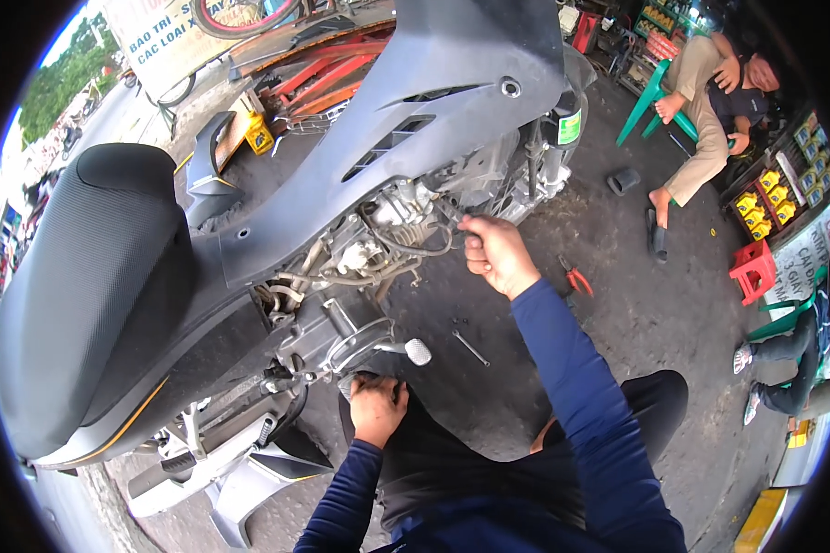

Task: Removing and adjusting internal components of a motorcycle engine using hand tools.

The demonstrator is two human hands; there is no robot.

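Beside the engine point(364, 253) of a grey motorbike, my right hand point(500, 255) is closed in a fist, thumb toward the bike. Something dark shows at its fingers, close to a black hose point(424, 251), but I cannot make out what it is. My left hand point(378, 410) lies on my left knee with its fingers bent and slightly apart, close to the footpeg point(347, 385), and no held thing shows in it. The engine is uncovered, with cables and hoses showing. Above it sits the grey body panel point(341, 194).
A wrench point(471, 347) and red-handled pliers point(576, 278) lie on the dark floor. Removed panels point(249, 484) rest below the bike. A person point(710, 111) sits on a green chair point(644, 101) at right, near a red stool point(752, 272). A yellow bottle point(258, 135) stands behind the bike.
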